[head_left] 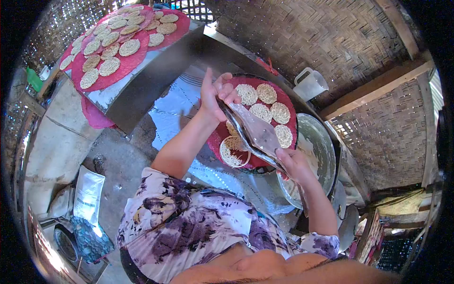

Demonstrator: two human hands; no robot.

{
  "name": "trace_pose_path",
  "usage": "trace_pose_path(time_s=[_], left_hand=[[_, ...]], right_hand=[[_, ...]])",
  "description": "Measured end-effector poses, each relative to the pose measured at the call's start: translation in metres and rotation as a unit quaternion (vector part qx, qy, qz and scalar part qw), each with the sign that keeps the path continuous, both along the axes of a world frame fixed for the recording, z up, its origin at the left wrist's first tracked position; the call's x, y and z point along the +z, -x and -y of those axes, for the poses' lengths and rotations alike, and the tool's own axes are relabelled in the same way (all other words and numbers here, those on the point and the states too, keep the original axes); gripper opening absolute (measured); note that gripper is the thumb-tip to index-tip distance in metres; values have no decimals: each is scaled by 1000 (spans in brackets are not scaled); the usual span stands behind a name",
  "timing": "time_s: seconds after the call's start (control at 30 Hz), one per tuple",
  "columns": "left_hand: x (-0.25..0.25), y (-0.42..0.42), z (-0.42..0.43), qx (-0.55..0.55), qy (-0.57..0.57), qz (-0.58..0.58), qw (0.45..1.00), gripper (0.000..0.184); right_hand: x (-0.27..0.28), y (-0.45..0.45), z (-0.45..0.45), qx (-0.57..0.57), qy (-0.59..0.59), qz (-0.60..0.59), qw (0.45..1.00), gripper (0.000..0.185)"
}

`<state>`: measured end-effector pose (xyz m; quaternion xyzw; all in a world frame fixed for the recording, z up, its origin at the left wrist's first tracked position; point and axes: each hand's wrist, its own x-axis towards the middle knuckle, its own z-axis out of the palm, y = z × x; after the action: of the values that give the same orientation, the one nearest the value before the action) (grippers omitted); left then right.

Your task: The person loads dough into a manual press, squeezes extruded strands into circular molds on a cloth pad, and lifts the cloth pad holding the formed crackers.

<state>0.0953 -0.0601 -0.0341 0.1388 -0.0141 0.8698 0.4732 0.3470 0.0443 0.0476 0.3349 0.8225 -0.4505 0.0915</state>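
Fingers closed, the left hand [216, 94] and right hand [295, 164] grip a grey implement [255, 127] above a red-lined tray [214, 142], the apparent shaping of lacy rounds [261, 112] calling for alignment with the near-edge white ring [234, 166].

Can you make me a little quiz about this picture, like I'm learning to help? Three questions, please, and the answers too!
1. True or false: the left hand and the right hand are both on the long flat object.

2. What colour is the round sheet under the lacy discs nearest the hands?
a) green
b) red
c) blue

3. Fill in the blank: near the big round basin there is a white ____ with a handle.

Key:
1. True, one hand at each end.
2. b, red.
3. Jug.
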Motion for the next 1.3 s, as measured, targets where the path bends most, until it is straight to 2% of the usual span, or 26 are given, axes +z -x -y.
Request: trace_pose_path(time_s=[0.23, 0.27, 0.37, 0.43, 0.5, 0.53, 0.57, 0.63, 0.67, 0.7, 0.73, 0.77, 0.8, 0.83, 0.87, 0.9, 0.97, 1.03, 1.07, 1.17, 1.23, 1.3], left_hand=[[7, -30, 18, 28, 71, 48, 996, 55], [11, -31, 23, 40, 116, 57, 991, 54], [14, -23, 35, 54, 120, 29, 991, 54], [20, -12, 37, 45, 78, -19, 996, 55], [33, 0, 34, 27, 29, -52, 998, 59], [38, 13, 27, -47, -128, -158, 978, 68], [41, 12, 27, -19, -58, -165, 984, 70], [81, -5, 35, 43, 79, -178, 980, 75], [62, 1, 31, 73, 109, -334, 933, 75], [57, -9, 26, 81, 49, -495, 863, 75], [64, -27, 43, 180, 202, -710, 650, 82], [50, -44, 34, 201, 186, -798, 537, 84], [64, -81, 29, 278, 237, -782, 504, 78], [62, -106, 22, 297, 322, -681, 587, 65], [65, -117, 21, 297, 365, -629, 619, 47], [65, -126, 18, 350, 338, -675, 554, 37], [58, -142, 6, 448, 274, -748, 405, 17], [46, -171, -10, 488, 143, -763, 399, 10], [42, -187, -14, 476, 126, -779, 387, 9], [25, -218, -37, 337, 137, -861, 355, 12], [41, -221, -36, 279, 140, -886, 342, 14], [53, -219, -29, 214, 140, -911, 324, 17]], right_hand=[[5, -19, 11, 0, 40, 35, 999, 49], [1, -19, 16, -5, 49, 35, 998, 48], [-5, -12, 28, 5, 79, 13, 997, 44], [-14, -6, 33, 4, 90, -13, 996, 45], [-24, -2, 35, -1, 99, -88, 991, 41], [-26, 1, 36, -12, 109, -120, 987, 41], [-26, 2, 36, -23, 118, -153, 981, 40], [-20, -2, 37, -52, 134, -211, 967, 39], [-15, -6, 40, -80, 147, -236, 957, 39], [-11, -10, 43, -109, 161, -262, 945, 39], [-9, -14, 43, -104, 171, -281, 939, 39], [-7, -18, 47, -99, 145, -277, 945, 40], [-4, -21, 53, -95, 120, -271, 950, 41], [-2, -25, 56, -88, 95, -264, 956, 42], [-1, -33, 52, -47, -4, -240, 970, 43], [7, -42, 44, -16, -149, -227, 962, 41], [29, -56, 31, 42, -428, -190, 883, 40], [48, -60, 26, 14, -490, -294, 820, 41], [54, -64, 26, -2, -519, -344, 783, 43], [53, -81, 43, 34, -633, -295, 715, 48], [53, -98, 60, 134, -642, -312, 687, 39], [51, -117, 65, 265, -556, -307, 726, 26]])
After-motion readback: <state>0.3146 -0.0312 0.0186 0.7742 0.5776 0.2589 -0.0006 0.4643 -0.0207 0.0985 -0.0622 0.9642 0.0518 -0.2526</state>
